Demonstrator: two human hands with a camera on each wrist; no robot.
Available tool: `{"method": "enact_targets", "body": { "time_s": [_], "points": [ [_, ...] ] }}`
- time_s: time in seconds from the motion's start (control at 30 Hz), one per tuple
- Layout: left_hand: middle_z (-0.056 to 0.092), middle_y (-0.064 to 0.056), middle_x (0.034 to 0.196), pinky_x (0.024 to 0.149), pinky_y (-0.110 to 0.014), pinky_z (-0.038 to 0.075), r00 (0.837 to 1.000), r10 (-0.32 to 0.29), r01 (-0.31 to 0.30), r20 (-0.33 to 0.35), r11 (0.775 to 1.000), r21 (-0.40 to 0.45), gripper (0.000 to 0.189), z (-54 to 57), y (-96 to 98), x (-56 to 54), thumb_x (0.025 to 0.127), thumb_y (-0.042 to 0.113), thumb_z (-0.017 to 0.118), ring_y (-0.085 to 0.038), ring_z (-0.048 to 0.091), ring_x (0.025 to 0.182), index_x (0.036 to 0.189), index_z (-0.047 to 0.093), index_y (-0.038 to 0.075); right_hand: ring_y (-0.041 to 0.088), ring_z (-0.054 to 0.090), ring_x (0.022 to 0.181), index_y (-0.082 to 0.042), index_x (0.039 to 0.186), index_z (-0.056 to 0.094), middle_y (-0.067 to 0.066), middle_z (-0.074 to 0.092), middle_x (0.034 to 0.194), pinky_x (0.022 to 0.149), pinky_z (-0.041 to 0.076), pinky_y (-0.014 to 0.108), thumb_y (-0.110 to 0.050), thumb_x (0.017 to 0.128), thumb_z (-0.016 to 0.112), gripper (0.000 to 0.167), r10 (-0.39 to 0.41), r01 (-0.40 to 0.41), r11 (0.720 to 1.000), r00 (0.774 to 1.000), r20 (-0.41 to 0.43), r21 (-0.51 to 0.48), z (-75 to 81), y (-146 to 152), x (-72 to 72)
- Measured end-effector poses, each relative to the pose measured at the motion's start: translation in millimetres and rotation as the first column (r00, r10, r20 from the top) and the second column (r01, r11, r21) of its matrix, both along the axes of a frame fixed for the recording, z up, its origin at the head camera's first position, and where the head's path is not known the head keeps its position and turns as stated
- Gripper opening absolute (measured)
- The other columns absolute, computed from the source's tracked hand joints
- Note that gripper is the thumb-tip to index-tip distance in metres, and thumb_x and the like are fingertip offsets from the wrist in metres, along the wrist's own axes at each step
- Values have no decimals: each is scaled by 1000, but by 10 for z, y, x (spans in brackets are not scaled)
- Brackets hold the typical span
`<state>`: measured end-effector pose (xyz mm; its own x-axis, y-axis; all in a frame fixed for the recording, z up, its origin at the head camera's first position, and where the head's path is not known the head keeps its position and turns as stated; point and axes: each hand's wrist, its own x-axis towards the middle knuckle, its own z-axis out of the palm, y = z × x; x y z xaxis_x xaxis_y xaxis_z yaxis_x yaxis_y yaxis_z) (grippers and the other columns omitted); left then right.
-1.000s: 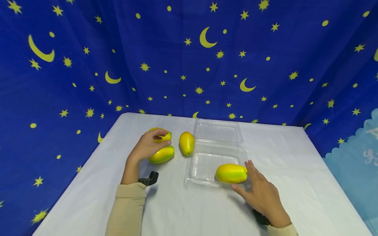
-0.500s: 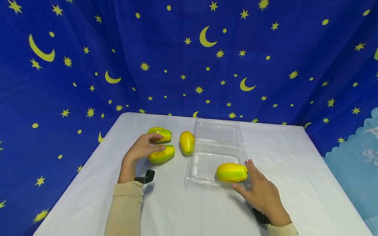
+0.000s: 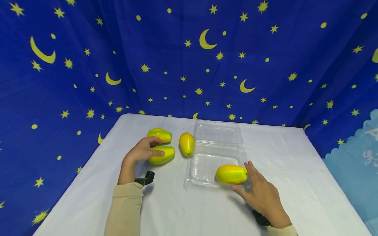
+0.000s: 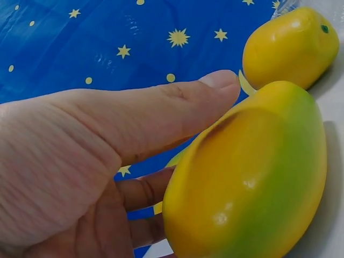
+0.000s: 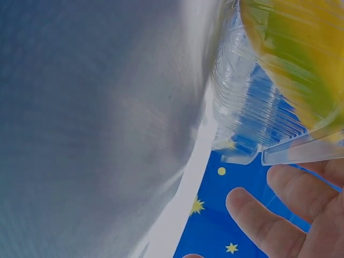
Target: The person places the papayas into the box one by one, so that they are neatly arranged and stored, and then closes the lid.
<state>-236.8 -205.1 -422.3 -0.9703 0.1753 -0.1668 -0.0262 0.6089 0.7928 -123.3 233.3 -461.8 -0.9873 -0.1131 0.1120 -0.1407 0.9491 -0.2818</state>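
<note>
My left hand reaches around the near-left yellow-green papaya, thumb across its near side and fingers behind it. The left wrist view shows the thumb over the edge of that papaya, with the fingers partly hidden behind it. Farther back lies a second papaya, and a third papaya stands by the clear plastic clamshell box. One more papaya lies in the box's near right corner. Beside that corner my right hand is spread, fingertips right at the box rim.
The box's lid lies folded back, away from me. A white cloth covers the table. Behind it hangs a blue curtain with yellow moons and stars.
My left hand has moved left and toward me, from over the two left papayas down around the near one. The right hand and the papayas have stayed in place.
</note>
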Motion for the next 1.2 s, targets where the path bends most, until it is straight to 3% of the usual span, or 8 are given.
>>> {"method": "enact_targets", "body": {
  "time_s": [0.43, 0.77, 1.2],
  "points": [
    [61, -12, 134, 111, -51, 40, 998, -62, 62, 1, 998, -28, 58, -42, 60, -24, 82, 23, 83, -30, 54, 125, 134, 60, 7, 47, 53, 130, -11, 157, 34, 16, 35, 161, 74, 56, 57, -82, 80, 56, 106, -4, 4, 1000, 1000, -1, 9, -19, 7, 0],
    [59, -10, 136, 110, -52, 39, 998, -43, 45, 50, 998, -35, 57, -100, 58, -33, 81, 29, 84, -29, 52, 125, 131, 62, 13, 47, 53, 130, -11, 157, 33, 16, 35, 161, 75, 55, 57, -82, 80, 56, 107, -7, 7, 1000, 1000, 5, 4, -35, 10, -3],
    [59, -10, 137, 111, -52, 39, 996, -53, 56, 65, 998, -40, 55, -65, 66, -22, 81, 28, 84, -29, 52, 126, 129, 62, 12, 47, 52, 131, -10, 157, 33, 17, 35, 161, 76, 55, 59, -81, 81, 56, 106, -4, 4, 1000, 1000, 1, 13, -5, -9, -2]
  ]
}}
